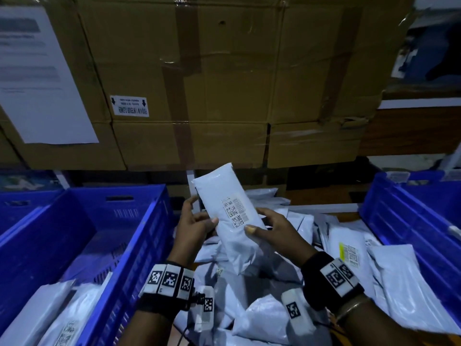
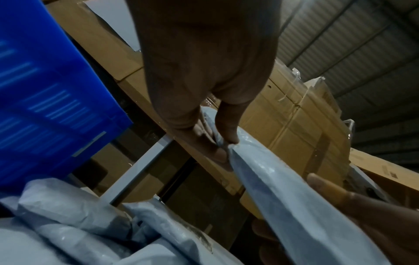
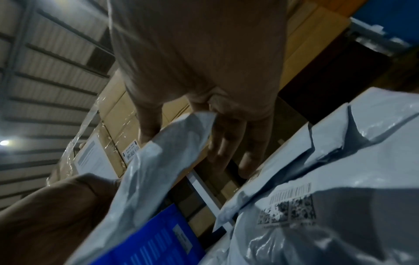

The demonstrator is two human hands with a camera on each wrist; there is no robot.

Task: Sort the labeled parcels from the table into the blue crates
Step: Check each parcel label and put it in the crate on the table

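Note:
Both hands hold a long white poly-bag parcel (image 1: 225,216) upright above the heap, its barcode label facing me. My left hand (image 1: 197,222) pinches its left edge between thumb and fingers, the same hand (image 2: 213,136) seen pinching the parcel (image 2: 283,193) edge-on. My right hand (image 1: 268,227) grips the right edge, thumb on the front, fingers behind; the right hand (image 3: 199,129) shows on the parcel (image 3: 158,170). A blue crate (image 1: 82,233) stands at the left with several parcels inside. Another blue crate (image 1: 409,208) stands at the right.
Many white parcels (image 1: 349,258) lie heaped on the table below the hands. Stacked cardboard boxes (image 1: 212,83) form a wall behind the table, with a paper sheet (image 1: 37,78) taped at the left. A third blue crate (image 1: 17,208) sits far left.

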